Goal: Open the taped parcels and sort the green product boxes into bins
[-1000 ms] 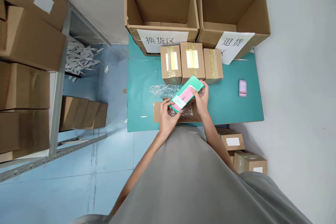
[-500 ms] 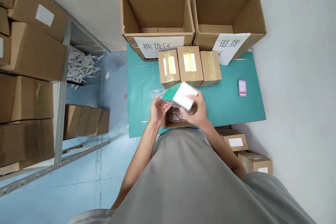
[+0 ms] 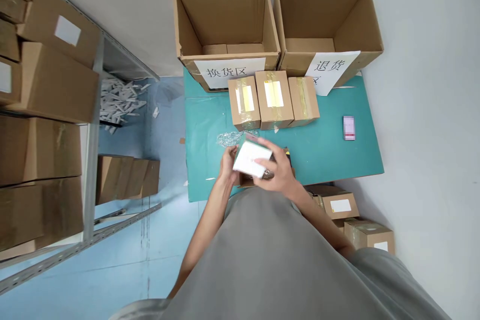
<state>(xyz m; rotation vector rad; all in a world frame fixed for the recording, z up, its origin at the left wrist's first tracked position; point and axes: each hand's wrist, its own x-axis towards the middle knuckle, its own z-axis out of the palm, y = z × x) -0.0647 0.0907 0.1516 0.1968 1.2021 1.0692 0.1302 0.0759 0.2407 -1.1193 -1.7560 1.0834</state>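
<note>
A small white-and-green box [image 3: 252,159] is held tilted over the table's front edge, its white face turned up toward me. My right hand [image 3: 279,167] grips it from the right, with fingers across the top and side. My left hand [image 3: 227,164] closes against the left side, its fingertips partly hidden behind the box. Beneath both hands is an open cardboard carton [image 3: 245,181], mostly covered from view, with some clear wrap inside. Crumpled clear plastic wrap [image 3: 228,139] lies just beyond my left hand.
Three taped cartons [image 3: 275,102] stand on the green table [image 3: 204,160], before two large open boxes [image 3: 225,20] with paper signs. A phone-like item [image 3: 348,128] lies at right. Shelving [image 3: 90,160] with cartons is on the left; more cartons [image 3: 339,205] sit below the table's right side.
The white-and-green box has turned and come slightly lower and nearer to me. My left hand, spread open before, has closed in on its left side. The view has shifted slightly.
</note>
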